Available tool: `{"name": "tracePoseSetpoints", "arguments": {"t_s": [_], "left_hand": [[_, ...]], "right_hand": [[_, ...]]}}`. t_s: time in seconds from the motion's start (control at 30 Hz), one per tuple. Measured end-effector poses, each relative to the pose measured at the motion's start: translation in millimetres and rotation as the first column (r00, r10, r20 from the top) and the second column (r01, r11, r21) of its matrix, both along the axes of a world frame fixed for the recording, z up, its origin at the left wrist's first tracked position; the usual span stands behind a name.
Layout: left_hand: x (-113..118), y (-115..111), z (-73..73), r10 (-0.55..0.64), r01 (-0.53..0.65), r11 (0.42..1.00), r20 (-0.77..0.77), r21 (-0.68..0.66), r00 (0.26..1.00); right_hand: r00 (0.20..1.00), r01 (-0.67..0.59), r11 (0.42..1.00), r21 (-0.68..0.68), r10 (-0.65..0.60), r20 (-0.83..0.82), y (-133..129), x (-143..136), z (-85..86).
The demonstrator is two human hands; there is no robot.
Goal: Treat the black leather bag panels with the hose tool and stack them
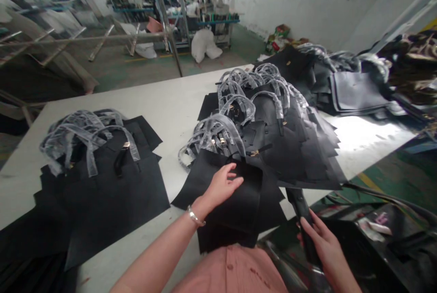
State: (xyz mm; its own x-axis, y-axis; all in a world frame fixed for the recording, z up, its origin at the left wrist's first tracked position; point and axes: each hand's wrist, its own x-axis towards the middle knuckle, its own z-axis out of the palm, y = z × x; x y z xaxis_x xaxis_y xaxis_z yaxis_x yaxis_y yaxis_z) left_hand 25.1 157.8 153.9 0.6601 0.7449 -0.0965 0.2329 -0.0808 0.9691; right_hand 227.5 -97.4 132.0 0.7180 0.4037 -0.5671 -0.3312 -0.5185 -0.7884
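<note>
Black panels with plastic-wrapped handles lie in overlapping piles. Over the middle pile's front black panel (239, 202) is my left hand (226, 184), its fingers apart and nothing held; whether it touches the panel I cannot tell. My right hand (317, 234) is wrapped round a long black tool (300, 206) beside the table's front edge, its tip near the corner of the larger pile. That larger pile (293, 147) fans out at the centre right, with clear-wrapped handles along its back. On the left, another pile (116, 193) has its handles pointing away from me.
The white table (177, 97) extends left and right. More black pieces (358, 90) lie at its back right. Below the right edge is a dark box (375, 238) holding small items. Metal racks, a white sack (205, 46) and seated people stand farther back.
</note>
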Motion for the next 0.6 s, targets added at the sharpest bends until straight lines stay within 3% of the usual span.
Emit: {"name": "tracePoseSetpoints", "arguments": {"t_s": [0.03,0.1,0.17,0.23,0.33,0.43,0.6], "left_hand": [[-3.3,-3.7,-26.5,-0.075,0.104,0.973,-0.140,0.206,0.987],[-18.4,-11.8,-69.6,-0.114,0.309,0.826,-0.397,0.472,0.911],[-35.2,-20.5,-98.8,-0.097,0.462,0.687,-0.559,0.561,0.823],[-46.0,-29.4,-116.2,-0.064,0.522,0.619,-0.625,0.586,0.778],[-49.7,-40.3,-126.9,-0.020,0.517,0.596,-0.632,0.614,0.775],[-48.0,-45.3,-127.9,-0.020,0.506,0.599,-0.621,0.620,0.784],[-47.2,-45.3,-123.4,-0.023,0.495,0.615,-0.614,0.613,0.789]], "right_hand": [[1.000,-0.022,1.000,-0.005,0.022,0.002,2.8,-0.6,3.2],[0.996,-0.093,0.996,-0.010,0.092,-0.017,12.4,-4.8,8.9],[0.981,-0.189,0.982,0.004,0.189,-0.049,26.9,-12.3,10.5],[0.956,-0.280,0.960,0.022,0.280,-0.082,43.8,-21.1,6.1],[0.918,-0.374,0.927,0.020,0.374,-0.134,67.0,-30.5,-8.4],[0.894,-0.424,0.906,-0.006,0.417,-0.162,86.5,-31.8,-20.6],[0.871,-0.474,0.880,-0.003,0.468,-0.150,117.3,-26.6,-22.2]]}}
